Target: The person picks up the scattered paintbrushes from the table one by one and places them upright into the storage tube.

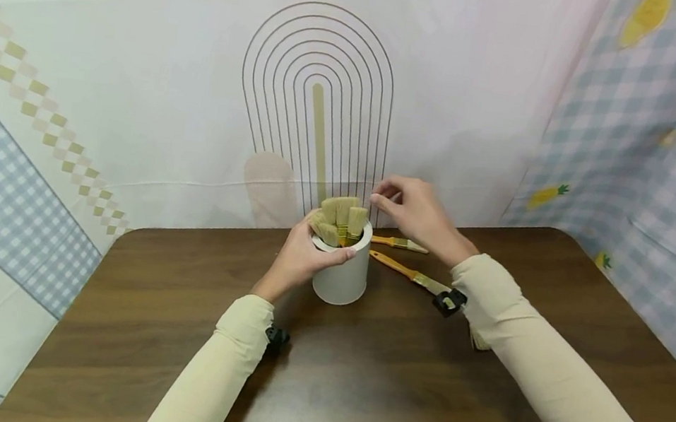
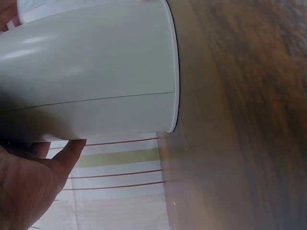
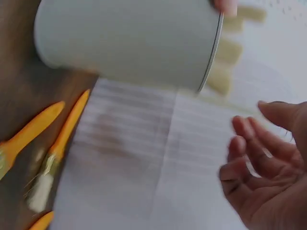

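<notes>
A pale grey cylindrical can (image 1: 340,279) stands upright on the table, with several paintbrushes (image 1: 357,221) in it, bristles up. My left hand (image 1: 298,257) grips the can near its rim, thumb across the front and fingers round the far left side. To the right of the can and a little above its rim, my right hand (image 1: 417,213) hovers with loosely bent fingers and nothing in them. In the right wrist view, a gap separates those fingers from the can (image 3: 129,43).
Right of the can lie an orange-handled paintbrush (image 1: 401,243) and another paintbrush (image 1: 395,264). More bristles (image 1: 478,339) show beneath the right forearm. A patterned cloth (image 1: 472,115) hangs behind the brown wooden table (image 1: 366,386).
</notes>
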`<move>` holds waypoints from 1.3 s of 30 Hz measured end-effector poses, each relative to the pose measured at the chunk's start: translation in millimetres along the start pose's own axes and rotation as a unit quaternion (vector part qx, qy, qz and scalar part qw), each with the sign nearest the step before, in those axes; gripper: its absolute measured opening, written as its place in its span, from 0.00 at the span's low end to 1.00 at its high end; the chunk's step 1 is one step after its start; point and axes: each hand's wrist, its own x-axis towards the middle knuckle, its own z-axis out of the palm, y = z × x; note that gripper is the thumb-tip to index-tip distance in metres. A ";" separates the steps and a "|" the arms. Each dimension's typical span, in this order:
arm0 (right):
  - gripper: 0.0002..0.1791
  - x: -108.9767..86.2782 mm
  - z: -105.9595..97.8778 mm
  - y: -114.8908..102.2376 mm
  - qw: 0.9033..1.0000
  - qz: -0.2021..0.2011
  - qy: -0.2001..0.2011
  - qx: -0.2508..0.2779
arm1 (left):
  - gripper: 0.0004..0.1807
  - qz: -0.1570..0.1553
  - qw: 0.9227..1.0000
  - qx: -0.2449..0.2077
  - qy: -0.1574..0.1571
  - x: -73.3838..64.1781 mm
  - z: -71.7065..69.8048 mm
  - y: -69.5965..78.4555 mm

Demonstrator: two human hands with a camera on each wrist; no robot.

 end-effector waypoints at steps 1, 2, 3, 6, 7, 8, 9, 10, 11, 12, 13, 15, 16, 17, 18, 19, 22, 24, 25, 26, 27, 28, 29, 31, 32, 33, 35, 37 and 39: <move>0.12 -0.8 -4.2 7.0 1.000 0.018 -0.011 -0.003 | 0.40 -0.001 1.000 0.000 0.000 0.0 -0.4 0.4; 0.13 -1.5 -7.5 14.6 0.999 0.037 -0.024 -0.006 | 0.40 -0.001 1.000 0.002 0.001 0.1 -0.8 0.4; 0.13 -2.7 -10.3 22.2 0.998 0.051 -0.035 -0.010 | 0.39 -0.002 1.000 0.004 0.001 0.2 -1.1 0.4; 0.13 -6.8 -11.1 45.8 0.994 0.086 -0.067 -0.023 | 0.39 -0.004 1.000 0.008 0.001 0.0 -1.2 1.0; 0.13 -8.4 -9.3 53.7 0.992 0.091 -0.077 -0.029 | 0.39 -0.005 1.000 0.009 0.001 -0.1 -1.1 1.0; 0.12 -10.2 -6.8 60.5 0.991 0.096 -0.087 -0.038 | 0.39 -0.005 1.000 0.009 0.000 -0.1 -1.0 1.1; 0.12 -12.2 -3.6 66.4 0.989 0.100 -0.097 -0.045 | 0.40 -0.004 1.000 0.008 0.000 0.0 -0.9 1.0; 0.12 -13.9 0.8 73.0 0.988 0.103 -0.106 -0.052 | 0.40 -0.003 1.000 0.006 0.000 -0.1 -0.7 1.0; 0.11 -15.9 5.6 78.7 0.986 0.104 -0.115 -0.058 | 0.40 -0.001 1.000 0.005 -0.001 0.1 -0.7 0.8; 0.11 -18.0 10.6 83.2 0.984 0.107 -0.126 -0.062 | 0.40 0.000 1.000 0.004 -0.001 0.2 -0.7 0.4; 0.10 -20.0 15.8 87.0 0.982 0.109 -0.137 -0.067 | 0.40 0.001 1.000 0.004 -0.001 0.1 -0.7 0.3; 0.10 -24.2 26.3 91.5 0.978 0.109 -0.157 -0.083 | 0.40 0.003 1.000 0.006 0.001 -0.3 -0.9 -0.1; 0.10 -26.3 31.8 93.5 0.976 0.107 -0.163 -0.098 | 0.40 0.003 1.000 0.006 0.002 -0.5 -1.1 -0.1; 0.09 -28.5 36.9 94.1 0.973 0.105 -0.167 -0.118 | 0.40 0.002 1.000 0.008 0.002 -0.8 -1.3 -0.4; 0.09 -30.7 41.3 94.0 0.970 0.103 -0.169 -0.139 | 0.39 0.001 1.000 0.009 0.003 -1.2 -1.6 -0.6; 0.09 -32.8 45.4 94.2 0.967 0.098 -0.169 -0.161 | 0.39 0.000 1.000 0.008 0.002 -1.4 -1.9 -0.8; 0.08 -38.3 54.3 92.4 0.959 0.091 -0.160 -0.217 | 0.40 -0.003 1.000 0.006 -0.003 -1.9 -3.8 -1.5; 0.07 -41.3 56.9 90.4 0.957 0.083 -0.158 -0.231 | 0.40 -0.007 1.000 0.005 -0.007 -2.5 -6.4 -1.8; 0.07 -42.6 57.6 89.7 0.957 0.078 -0.158 -0.232 | 0.40 -0.009 1.000 0.005 -0.007 -2.9 -8.3 -2.1; 0.07 -43.9 58.0 88.8 0.957 0.071 -0.160 -0.233 | 0.39 -0.012 1.000 0.007 -0.004 -3.5 -10.3 -2.3; 0.08 -45.3 58.1 87.8 0.957 0.061 -0.161 -0.235 | 0.39 -0.014 1.000 0.011 0.000 -4.1 -12.7 -2.8; 0.08 -46.7 58.1 87.2 0.956 0.049 -0.162 -0.238 | 0.39 -0.015 1.000 0.015 0.005 -4.6 -14.9 -3.2; 0.08 -48.4 57.9 86.4 0.956 0.034 -0.163 -0.240 | 0.38 -0.017 1.000 0.017 0.011 -5.1 -16.9 -3.8; 0.08 -53.0 57.3 84.7 0.956 0.009 -0.162 -0.245 | 0.37 -0.018 0.999 0.023 0.021 -5.7 -20.0 -4.5; 0.08 -55.4 56.9 83.9 0.955 -0.007 -0.160 -0.249 | 0.37 -0.018 0.999 0.026 0.024 -5.7 -20.8 -4.9; 0.08 -58.2 56.5 83.0 0.955 -0.020 -0.158 -0.249 | 0.37 -0.018 0.999 0.028 0.024 -5.5 -21.2 -5.2; 0.09 -64.8 55.3 82.0 0.956 -0.039 -0.155 -0.246 | 0.37 -0.016 0.999 0.026 0.022 -4.9 -20.7 -5.0; 0.10 -71.9 53.4 81.1 0.958 -0.047 -0.156 -0.237 | 0.38 -0.014 0.999 0.024 0.020 -4.1 -19.5 -4.7; 0.11 -79.0 50.9 80.7 0.959 -0.055 -0.161 -0.226 | 0.38 -0.012 0.999 0.021 0.020 -3.5 -18.0 -4.1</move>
